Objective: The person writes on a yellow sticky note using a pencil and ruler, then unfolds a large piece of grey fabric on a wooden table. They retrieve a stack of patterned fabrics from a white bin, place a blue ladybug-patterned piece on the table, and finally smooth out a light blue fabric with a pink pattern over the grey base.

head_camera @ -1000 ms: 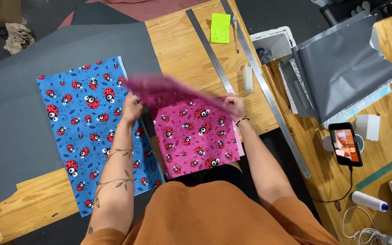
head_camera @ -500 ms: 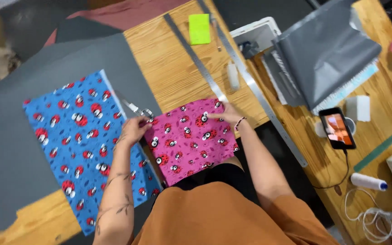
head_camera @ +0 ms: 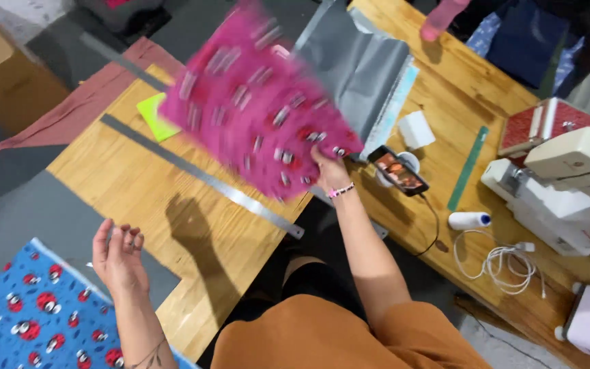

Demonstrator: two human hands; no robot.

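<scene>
- Blue ladybird-print fabric [head_camera: 29, 321]: lies flat at the lower left on a grey sheet [head_camera: 29, 212], which in turn overlaps the wooden worktop [head_camera: 172, 198].
- Left hand [head_camera: 119, 254]: released, fingers spread, palm up, holding nothing; it hovers just beside the blue fabric's upper corner, over the grey sheet.
- Steel ruler [head_camera: 199, 174]: long axis runs diagonally across the worktop, from upper left to lower right, between the two hands.
- Pink printed fabric [head_camera: 261, 102]: off the worktop, held aloft and blurred; it spreads up and to the left from the grip at its lower right corner.
- Right hand [head_camera: 329, 171]: clenched on that corner; it alone carries the cloth, the left hand being well apart.
- Change: half a second earlier the pink fabric lay flat beside the blue under both hands; now it is lifted and the left hand has let go.
</scene>
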